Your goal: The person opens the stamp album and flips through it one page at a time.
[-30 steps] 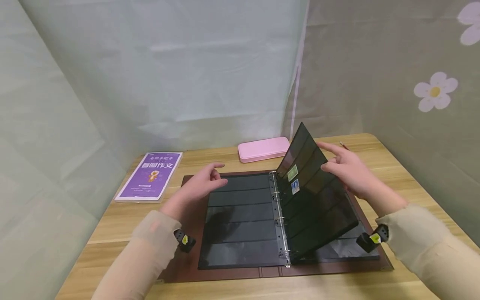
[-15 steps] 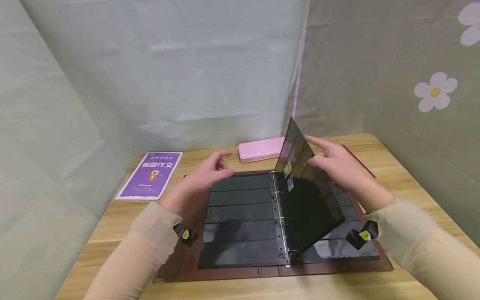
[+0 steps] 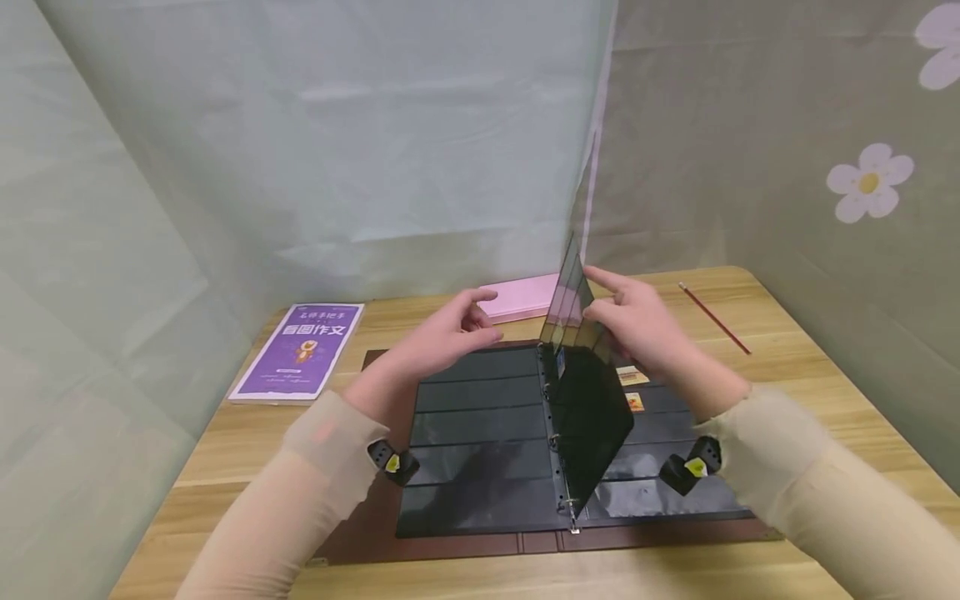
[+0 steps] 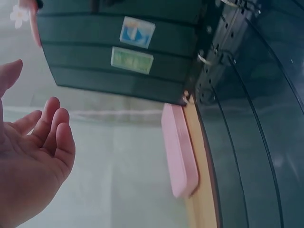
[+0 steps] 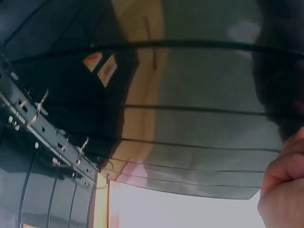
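Observation:
A ring-bound stamp album (image 3: pixel 450 548) with black pocket pages lies spread out on the table. One page (image 3: pixel 596 425) stands nearly upright over the metal rings, its outer edge pinched by my right hand (image 3: pixel 637 321). Two stamps show on that page in the left wrist view, a blue one (image 4: pixel 137 32) and a green one (image 4: pixel 132 60). To the right of the raised page, two more stamps, a pale one (image 3: pixel 632 375) and an orange one (image 3: pixel 636 402), sit in the page below. My left hand (image 3: pixel 442 337) hovers over the left page's far edge, fingers loosely bent, holding nothing.
Behind the album is a pink pencil case (image 3: pixel 517 298), partly covered by the raised page. A purple book (image 3: pixel 298 352) lies at the left. At the right back rests a dark red pencil (image 3: pixel 714 318). Cloth curtains (image 3: pixel 420 150) hang behind the table (image 3: pixel 202 467).
My right hand has swung the page leftward to nearly upright, uncovering the stamps under it and the pencil. My left hand has moved right, toward the page.

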The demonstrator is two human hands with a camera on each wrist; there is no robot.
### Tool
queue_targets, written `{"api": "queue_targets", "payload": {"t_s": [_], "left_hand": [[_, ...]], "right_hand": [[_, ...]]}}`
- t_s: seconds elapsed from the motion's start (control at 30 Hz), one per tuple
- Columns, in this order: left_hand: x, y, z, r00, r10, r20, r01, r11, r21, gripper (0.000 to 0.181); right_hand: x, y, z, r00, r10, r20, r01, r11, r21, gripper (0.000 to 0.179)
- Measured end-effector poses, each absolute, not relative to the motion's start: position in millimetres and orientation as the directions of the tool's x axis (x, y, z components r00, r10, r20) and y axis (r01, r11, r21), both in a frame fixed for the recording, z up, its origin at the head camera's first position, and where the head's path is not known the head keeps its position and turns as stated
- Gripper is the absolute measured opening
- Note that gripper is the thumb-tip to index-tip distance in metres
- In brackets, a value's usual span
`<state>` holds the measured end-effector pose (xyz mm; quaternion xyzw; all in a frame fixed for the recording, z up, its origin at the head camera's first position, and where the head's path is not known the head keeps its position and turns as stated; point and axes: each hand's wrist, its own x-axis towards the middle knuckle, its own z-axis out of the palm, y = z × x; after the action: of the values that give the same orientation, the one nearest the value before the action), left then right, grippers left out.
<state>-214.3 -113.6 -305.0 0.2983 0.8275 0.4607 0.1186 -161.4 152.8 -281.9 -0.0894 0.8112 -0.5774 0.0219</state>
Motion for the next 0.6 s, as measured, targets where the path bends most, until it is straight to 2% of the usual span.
{"api": "queue_targets", "payload": {"t_s": [0.17,0.37,0.6], "left_hand": [[-213,-103,-301,-0.766,0.638,0.080,0.398,0.373,0.838,0.061],[-209,-99,-298,-0.776,0.626,0.078,0.364,0.343,0.866,0.068],[-204,-94,-291,-0.771,0.631,0.091,0.335,0.280,0.899,0.073]], "right_hand": [[-161,143,-286,-0.983,-0.177,0.049,-0.092,0.242,-0.966,0.064],[-161,132,-292,-0.981,-0.195,0.021,-0.059,0.190,-0.980,0.062],[-159,124,-298,-0.973,-0.218,0.081,-0.107,0.111,-0.988,0.061]]}}
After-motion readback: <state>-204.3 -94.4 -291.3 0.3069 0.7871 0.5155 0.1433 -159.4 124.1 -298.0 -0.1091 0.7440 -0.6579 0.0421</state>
